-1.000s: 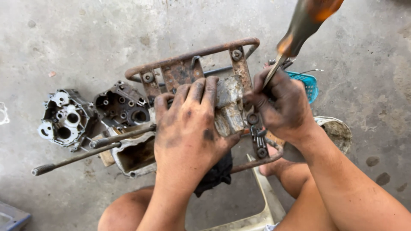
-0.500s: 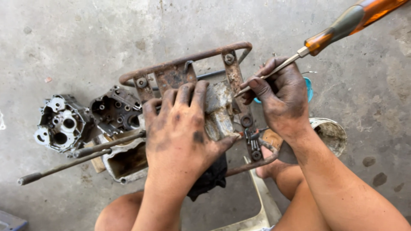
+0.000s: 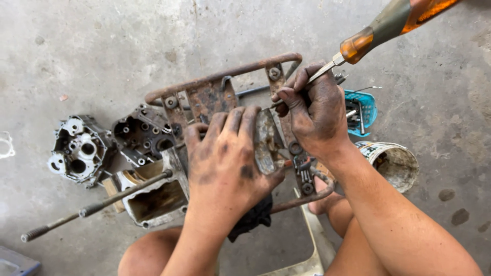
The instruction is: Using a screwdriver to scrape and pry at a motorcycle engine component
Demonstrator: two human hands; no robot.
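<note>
Item: rusty brown tubular metal rack (image 3: 220, 76), on the concrete floor before my knees. Left hand (image 3: 225, 158) lies flat, fingers spread, across its middle. Right hand (image 3: 314, 110) pinches the orange-handled screwdriver (image 3: 378, 30); its handle has swung from upright to slanting right since a second ago, so I judge prying underway at the rack's right strut.

Rust-brown metal rack (image 3: 225, 76) over grey concrete floor (image 3: 102, 41); amber-orange and grey handle on the screwdriver (image 3: 388, 25); black grease on both hands; turquoise tray (image 3: 369, 110); silver-grey engine casing (image 3: 76, 153); stained whitish bucket (image 3: 394, 163).
</note>
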